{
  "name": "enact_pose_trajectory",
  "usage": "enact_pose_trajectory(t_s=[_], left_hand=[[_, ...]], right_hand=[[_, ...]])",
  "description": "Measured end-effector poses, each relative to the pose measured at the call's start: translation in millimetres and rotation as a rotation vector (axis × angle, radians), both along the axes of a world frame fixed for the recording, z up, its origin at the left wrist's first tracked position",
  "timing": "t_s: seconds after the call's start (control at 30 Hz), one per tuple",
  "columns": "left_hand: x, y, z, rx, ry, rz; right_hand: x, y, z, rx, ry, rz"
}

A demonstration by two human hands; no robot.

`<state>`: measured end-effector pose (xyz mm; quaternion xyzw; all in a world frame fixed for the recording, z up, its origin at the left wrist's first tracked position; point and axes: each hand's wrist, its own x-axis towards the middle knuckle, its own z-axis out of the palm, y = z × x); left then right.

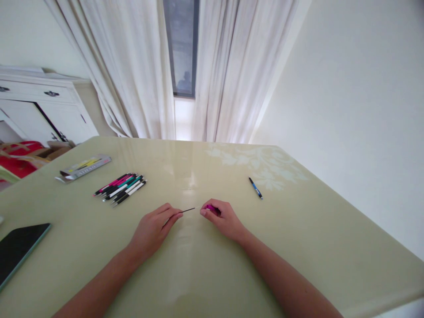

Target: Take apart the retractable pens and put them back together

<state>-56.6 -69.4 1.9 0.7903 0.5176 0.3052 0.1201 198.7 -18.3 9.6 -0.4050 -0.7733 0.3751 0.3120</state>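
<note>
My left hand (155, 229) pinches the end of a thin dark refill (188, 210) just above the glossy green table (298, 229). Facing it, my right hand (224, 218) is closed around a pink pen barrel (210, 207), whose tip points at the refill. The two hands are a few centimetres apart near the middle of the table. A row of several pens (121, 187), pink, teal, black and white, lies to the left of my left hand. A single blue pen (255, 188) lies on the table to the right, beyond my right hand.
A flat pen box (84, 168) lies at the far left of the table. A dark tablet (18, 249) rests at the near left edge. White curtains (139, 66) and a white cabinet (39, 106) stand behind the table; a wall runs along the right.
</note>
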Motion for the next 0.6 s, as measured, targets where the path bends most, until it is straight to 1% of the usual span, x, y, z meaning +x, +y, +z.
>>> enact_pose_trajectory(t_s=[0.1,0.2,0.27,0.37,0.4,0.47,0.53,0.6], left_hand=[[1.9,-1.7,-0.2,-0.021,0.038,-0.043],[4.9,-3.9,-2.2,-0.029,0.063,-0.084],[6.0,-4.3,-3.6,-0.025,0.056,-0.043],[5.0,-3.2,-3.7,-0.042,0.039,0.095],[4.4,-2.7,-3.1,-0.053,0.038,0.110],[3.4,-2.1,-1.6,-0.063,0.034,0.058],[3.5,-2.4,-0.4,-0.041,0.019,-0.036],[4.5,-3.4,0.0,-0.010,0.004,-0.092]], right_hand=[[-0.6,-1.9,0.1,-0.027,0.029,0.025],[-1.8,-3.4,0.4,-0.006,0.025,0.079],[-2.2,-3.6,0.7,0.016,0.020,0.097],[-2.2,-2.8,0.4,0.042,-0.003,0.125],[-2.1,-2.4,-0.1,0.046,-0.015,0.129],[-1.8,-1.4,-1.7,0.055,-0.038,0.108],[-1.5,-0.2,-3.7,0.075,-0.062,0.052],[-1.3,0.8,-5.2,0.089,-0.086,-0.007]])
